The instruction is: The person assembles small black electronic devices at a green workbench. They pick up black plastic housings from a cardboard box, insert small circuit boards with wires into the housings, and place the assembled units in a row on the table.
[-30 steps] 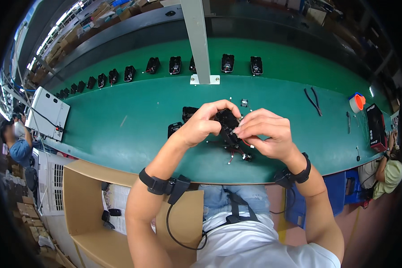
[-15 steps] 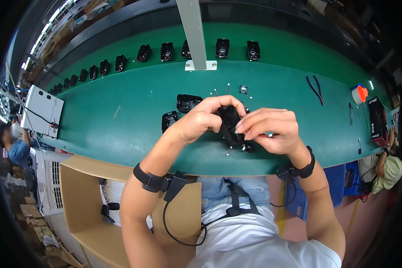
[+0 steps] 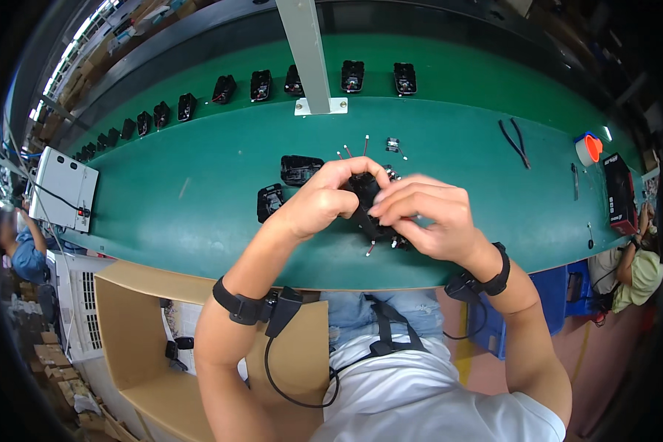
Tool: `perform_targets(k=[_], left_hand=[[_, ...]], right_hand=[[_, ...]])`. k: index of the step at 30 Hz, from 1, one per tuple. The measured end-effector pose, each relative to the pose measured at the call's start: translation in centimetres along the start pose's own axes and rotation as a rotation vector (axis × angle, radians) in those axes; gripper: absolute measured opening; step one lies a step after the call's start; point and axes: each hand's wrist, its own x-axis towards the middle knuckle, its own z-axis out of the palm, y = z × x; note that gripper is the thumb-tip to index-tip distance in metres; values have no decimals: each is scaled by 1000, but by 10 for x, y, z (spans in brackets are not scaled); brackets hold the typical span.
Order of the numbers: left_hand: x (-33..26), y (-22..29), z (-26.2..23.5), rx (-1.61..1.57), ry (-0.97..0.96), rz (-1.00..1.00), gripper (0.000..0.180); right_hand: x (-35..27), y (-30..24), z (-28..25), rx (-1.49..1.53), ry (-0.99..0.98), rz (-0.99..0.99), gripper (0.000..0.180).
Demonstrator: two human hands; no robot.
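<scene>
left hand [image 3: 313, 205] still grips the black housing [image 3: 364, 190] at its fingertips; right hand [image 3: 436, 214], newly blurred, stays bent over it, whether pinching anything i cannot tell; the handwork seems unfinished.

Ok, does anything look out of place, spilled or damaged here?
Nothing stands out: the left hand holds a black housing, the right hand is at its right side, and pliers lie on the green table.

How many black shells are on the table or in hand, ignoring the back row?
3: a held shell between the left hand and right hand; a farther shell and a nearer shell left of them on the table. Hands may hide others.
</scene>
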Motion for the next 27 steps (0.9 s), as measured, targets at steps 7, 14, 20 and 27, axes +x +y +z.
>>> perform_targets(k=[7,14,20,27], left_hand=[[-2,4,-1,-83,166,-88,55],[-2,12,11,-246,104,-125,59],[-2,8,-4,-277,27,-26,46],[0,8,-3,-250,73,-14,46]], right_hand=[[4,1,-10,-7,-102,121,34],[-3,12,-8,99,-103,256,29],[1,17,-12,576,-88,472,24],[-2,16,-9,532,66,592,26]])
